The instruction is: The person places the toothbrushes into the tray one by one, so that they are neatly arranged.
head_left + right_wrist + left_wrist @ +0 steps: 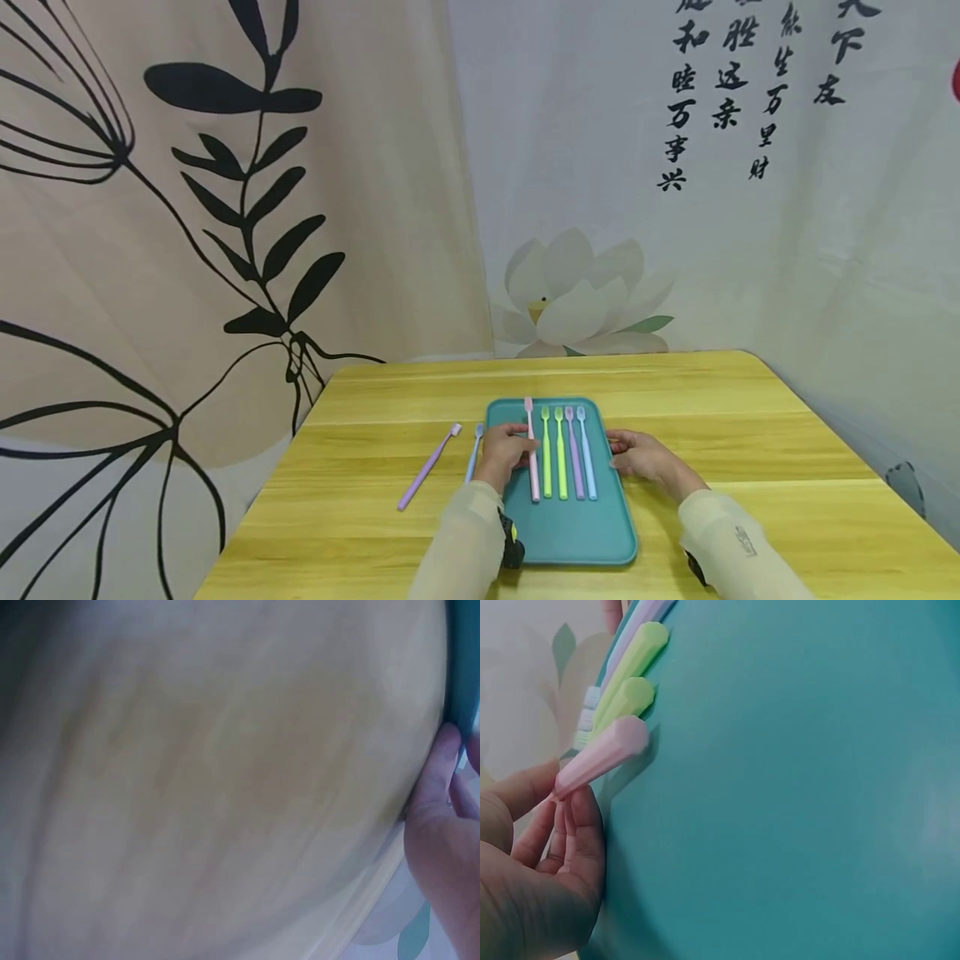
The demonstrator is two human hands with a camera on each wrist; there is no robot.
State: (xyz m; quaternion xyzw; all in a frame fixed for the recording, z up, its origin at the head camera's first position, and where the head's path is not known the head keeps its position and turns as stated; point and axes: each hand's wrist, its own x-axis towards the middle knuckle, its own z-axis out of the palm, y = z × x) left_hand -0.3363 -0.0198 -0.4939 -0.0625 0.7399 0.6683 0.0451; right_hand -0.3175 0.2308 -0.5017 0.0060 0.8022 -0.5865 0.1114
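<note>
My left hand (pixel 503 455) pinches a pink toothbrush (pixel 533 475) between thumb and fingers over the left part of a teal tray (pixel 570 537). In the left wrist view the pink handle (pixel 611 754) points out from the fingertips, its end casting a shadow on the tray. Right of it on the tray lie two green toothbrushes (pixel 561 467), a purple toothbrush (pixel 576 467) and a blue toothbrush (pixel 588 467), side by side with heads toward the far edge. At the tray's right rim, my right hand (pixel 651 458) holds the edge between thumb and fingers.
On the wooden table (pixel 360 533), left of the tray, lie a loose purple toothbrush (pixel 427 471) and another blue toothbrush (pixel 473 454), partly hidden by the left hand. A printed curtain (pixel 405 208) hangs behind the table's far edge.
</note>
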